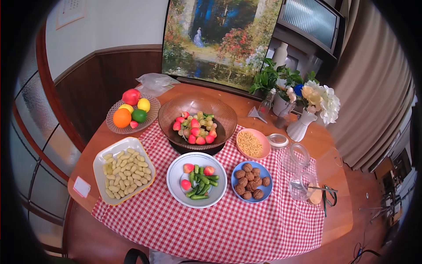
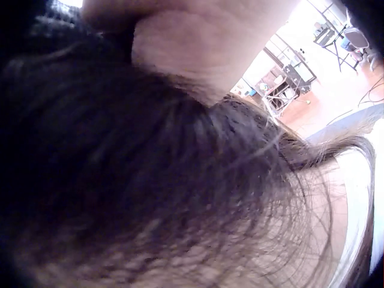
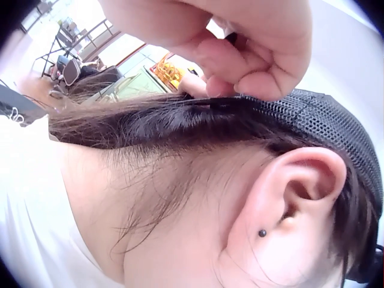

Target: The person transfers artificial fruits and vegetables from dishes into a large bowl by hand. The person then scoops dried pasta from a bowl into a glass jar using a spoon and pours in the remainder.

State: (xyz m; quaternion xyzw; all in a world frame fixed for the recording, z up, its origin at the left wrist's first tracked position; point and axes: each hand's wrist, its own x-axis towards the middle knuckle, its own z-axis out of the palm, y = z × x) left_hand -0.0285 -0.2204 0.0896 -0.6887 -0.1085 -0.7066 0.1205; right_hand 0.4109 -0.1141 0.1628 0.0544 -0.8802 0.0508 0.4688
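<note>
Right wrist: right hand [image 3: 219,57], well curled, pinches hair [image 3: 174,123] behind the ear [image 3: 306,186], beside the cap [image 3: 324,117].
Left wrist: left hand [image 2: 186,48] against hair; opening and hold cannot be told.
Head view: table [image 1: 338,215] with peanuts [image 1: 127,171], walnuts [image 1: 250,180].

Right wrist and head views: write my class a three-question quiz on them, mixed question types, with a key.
1. In the right wrist view, the right hand touches: a) the ear, b) dark hair, c) the shirt.
2. True or false: in the head view, walnuts share the glass bowl with the grapes.
3. What nuts lie in the square white dish?

Key: 1 b; 2 false, they lie on the blue plate; 3 unshelled peanuts.
</note>
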